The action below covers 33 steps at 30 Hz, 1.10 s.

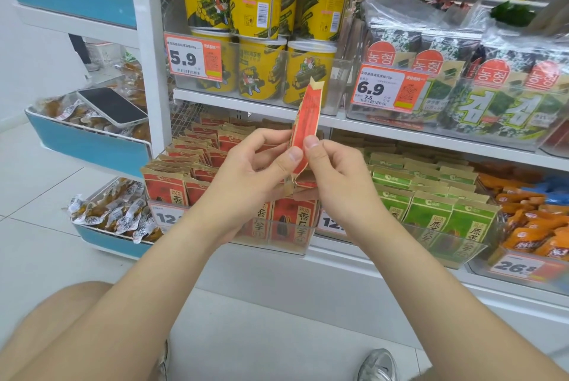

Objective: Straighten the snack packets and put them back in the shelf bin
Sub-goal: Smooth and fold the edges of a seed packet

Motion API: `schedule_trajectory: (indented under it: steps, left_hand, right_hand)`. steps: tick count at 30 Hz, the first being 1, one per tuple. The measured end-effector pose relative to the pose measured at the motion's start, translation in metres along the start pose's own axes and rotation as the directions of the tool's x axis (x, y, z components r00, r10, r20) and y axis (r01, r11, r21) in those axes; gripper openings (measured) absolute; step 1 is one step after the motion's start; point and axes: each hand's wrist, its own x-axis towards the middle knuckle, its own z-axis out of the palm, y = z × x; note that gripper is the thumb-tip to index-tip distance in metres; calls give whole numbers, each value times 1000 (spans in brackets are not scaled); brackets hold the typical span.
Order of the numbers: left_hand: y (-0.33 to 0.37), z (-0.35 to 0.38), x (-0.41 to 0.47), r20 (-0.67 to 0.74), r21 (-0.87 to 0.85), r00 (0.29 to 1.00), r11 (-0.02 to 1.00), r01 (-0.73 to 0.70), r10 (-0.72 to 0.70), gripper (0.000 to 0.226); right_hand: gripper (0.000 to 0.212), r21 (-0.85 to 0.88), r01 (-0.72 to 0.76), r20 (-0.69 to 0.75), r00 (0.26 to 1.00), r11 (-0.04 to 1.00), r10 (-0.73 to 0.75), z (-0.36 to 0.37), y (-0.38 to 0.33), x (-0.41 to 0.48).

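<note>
A phone (112, 106) lies on loose snacks in the blue side rack (92, 149) at far left, and just right of it the clear shelf bin (289, 245) holds rows of upright red packets (197, 140). Above that bin the left hand (255, 165) has its grip pinched on one red snack packet (304, 122), held upright and edge-on, and the right hand (335, 171) pinches the same packet from the other side. Further right, green packets (431, 196) and then orange packets (529, 226) fill the neighbouring bins.
</note>
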Motion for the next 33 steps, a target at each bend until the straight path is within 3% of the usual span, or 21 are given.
schedule_trajectory:
  steps: [9,15,24,29,33]
  left_hand:
    - [0,-1,1,-8,-62,997,995,75,-75,39]
    - [-2,-5,2,-18,-148,989,979,141,-145,41]
    - [2,-15,1,1,-84,985,982,170,-170,31]
    - [6,-17,-1,-64,126,993,987,102,-95,26]
    - [7,-17,-4,-30,207,994,972,111,-108,22]
  right_hand:
    - [37,29,2,28,1000,1000,-2,-4,-5,-4]
    - [30,40,-18,151,988,999,12,-11,-8,-6]
    - [21,76,-36,303,953,996,11,-13,-4,-5]
    - [20,-153,78,251,967,985,-38,-3,7,-5]
    - [37,-424,201,140,978,883,-155,6,9,-8]
